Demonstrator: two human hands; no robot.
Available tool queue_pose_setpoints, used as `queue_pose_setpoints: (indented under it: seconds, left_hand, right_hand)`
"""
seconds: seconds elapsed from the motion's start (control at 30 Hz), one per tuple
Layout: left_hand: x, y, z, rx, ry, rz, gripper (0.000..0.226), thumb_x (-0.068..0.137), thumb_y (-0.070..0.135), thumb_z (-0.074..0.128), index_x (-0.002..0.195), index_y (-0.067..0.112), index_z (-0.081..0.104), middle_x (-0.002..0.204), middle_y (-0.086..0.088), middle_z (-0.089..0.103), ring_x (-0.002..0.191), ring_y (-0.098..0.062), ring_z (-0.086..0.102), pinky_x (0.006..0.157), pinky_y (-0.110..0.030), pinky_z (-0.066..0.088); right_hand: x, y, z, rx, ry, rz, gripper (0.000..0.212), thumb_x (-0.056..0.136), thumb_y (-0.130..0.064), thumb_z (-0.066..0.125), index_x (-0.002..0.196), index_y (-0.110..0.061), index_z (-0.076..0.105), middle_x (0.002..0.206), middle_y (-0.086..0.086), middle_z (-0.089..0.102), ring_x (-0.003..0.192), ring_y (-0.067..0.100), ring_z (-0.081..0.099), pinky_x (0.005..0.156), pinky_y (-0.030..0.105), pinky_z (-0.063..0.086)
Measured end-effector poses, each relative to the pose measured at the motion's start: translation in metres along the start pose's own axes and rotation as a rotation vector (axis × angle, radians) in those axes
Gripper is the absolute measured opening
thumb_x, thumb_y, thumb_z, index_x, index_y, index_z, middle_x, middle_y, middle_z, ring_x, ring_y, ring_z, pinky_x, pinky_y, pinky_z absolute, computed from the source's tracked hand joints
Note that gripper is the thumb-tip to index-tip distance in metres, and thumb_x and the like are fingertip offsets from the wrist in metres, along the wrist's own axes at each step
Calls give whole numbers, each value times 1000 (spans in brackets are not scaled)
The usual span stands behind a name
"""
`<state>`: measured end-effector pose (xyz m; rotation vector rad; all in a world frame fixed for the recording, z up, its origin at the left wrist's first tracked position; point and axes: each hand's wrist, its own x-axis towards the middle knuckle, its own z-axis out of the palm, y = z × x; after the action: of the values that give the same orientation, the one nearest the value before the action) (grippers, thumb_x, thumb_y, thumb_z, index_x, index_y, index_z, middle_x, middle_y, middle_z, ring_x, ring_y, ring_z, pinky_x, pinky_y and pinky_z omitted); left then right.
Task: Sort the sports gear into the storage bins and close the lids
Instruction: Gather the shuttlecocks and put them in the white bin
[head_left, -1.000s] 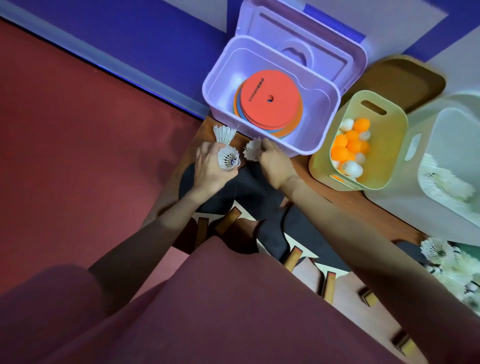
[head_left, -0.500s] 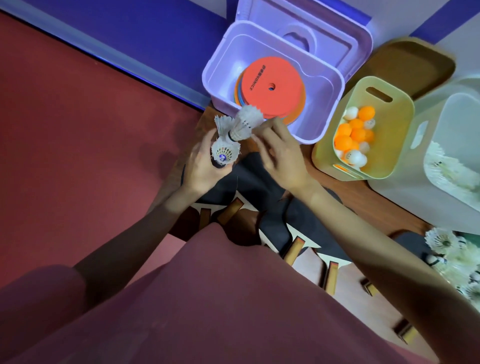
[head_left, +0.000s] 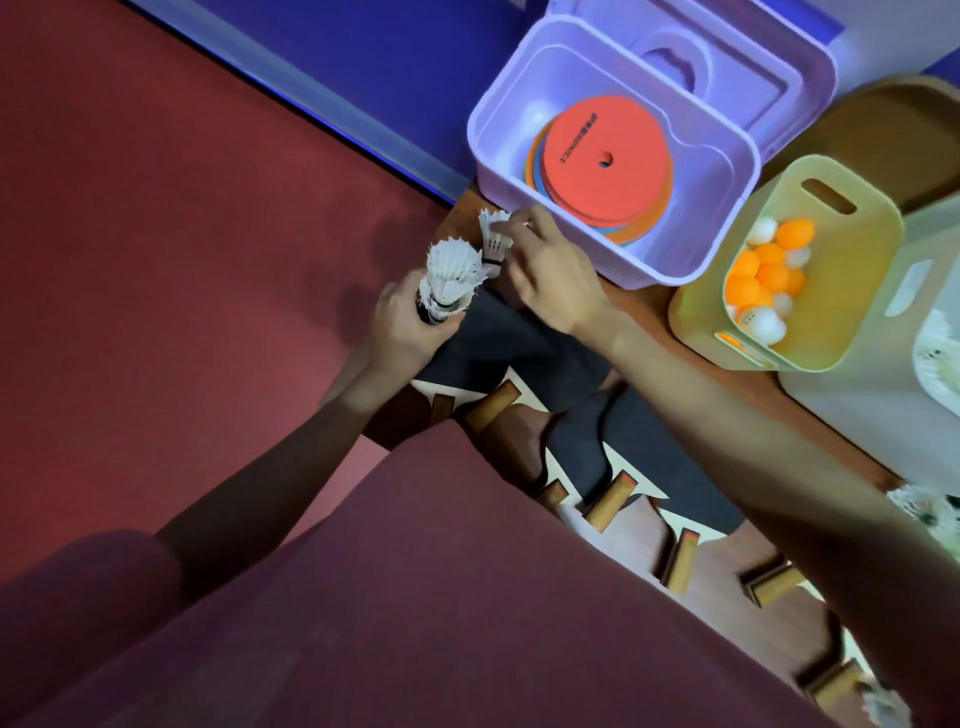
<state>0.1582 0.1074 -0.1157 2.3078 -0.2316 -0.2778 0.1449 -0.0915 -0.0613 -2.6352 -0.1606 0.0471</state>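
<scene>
My left hand (head_left: 402, 325) grips a short stack of white feather shuttlecocks (head_left: 451, 275), feathers pointing up. My right hand (head_left: 545, 275) pinches one more shuttlecock (head_left: 493, 234) just beside the stack, in front of the purple bin. The purple bin (head_left: 483, 156) holds flat orange and red discs (head_left: 605, 158), and its lid (head_left: 727, 67) leans behind it. A yellow-green bin (head_left: 878, 228) holds orange and white table tennis balls (head_left: 769, 260). The white bin (head_left: 852, 395) at the right edge contains shuttlecocks (head_left: 937, 358).
Several black table tennis paddles (head_left: 519, 343) with wooden handles lie on the wooden table under my hands. More shuttlecocks (head_left: 930, 509) lie loose at the right. A brown lid (head_left: 893, 135) sits behind the yellow-green bin. Red floor (head_left: 156, 260) lies to the left.
Both hands lifted from the paddles. The shuttlecock my right hand held has joined the stack in my left hand, and my right hand now pinches another shuttlecock near the purple bin.
</scene>
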Motion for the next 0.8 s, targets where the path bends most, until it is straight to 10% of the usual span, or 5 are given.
queue_pose_setpoints:
  seconds: [0.2, 0.33, 0.6, 0.8]
  left_hand:
    - [-4, -2, -4, -21, -4, 29, 63, 63, 53, 61, 108, 8, 63, 95, -9, 69, 87, -31, 61, 74, -37, 47]
    - [-5, -3, -5, -26, -25, 53, 60, 63, 51, 63, 106, 8, 63, 91, -7, 68, 82, -30, 61, 70, -38, 48]
    - [-12, -7, -4, -37, -97, 86, 58, 63, 50, 68, 105, 11, 62, 95, -4, 69, 83, -27, 64, 72, -42, 52]
    - [-23, 13, 2, -25, -200, 169, 59, 67, 44, 70, 114, 10, 62, 103, -6, 68, 90, -27, 63, 78, -43, 52]
  right_hand:
    - [40, 18, 26, 1, -287, 237, 73, 84, -2, 51, 150, -9, 19, 149, 14, 24, 127, 33, 43, 97, 42, 44]
    - [51, 24, 40, -88, -347, 328, 66, 84, -1, 52, 144, -7, 26, 135, 19, 33, 113, 43, 51, 88, 49, 47]
    - [-10, 12, 33, -78, -25, 234, 29, 86, -2, 45, 114, -3, 54, 109, 15, 50, 87, 41, 57, 66, 47, 48]
    - [-96, -7, 11, 164, 515, 360, 15, 93, -5, 49, 100, 1, 60, 96, 16, 56, 78, 23, 54, 66, 35, 44]
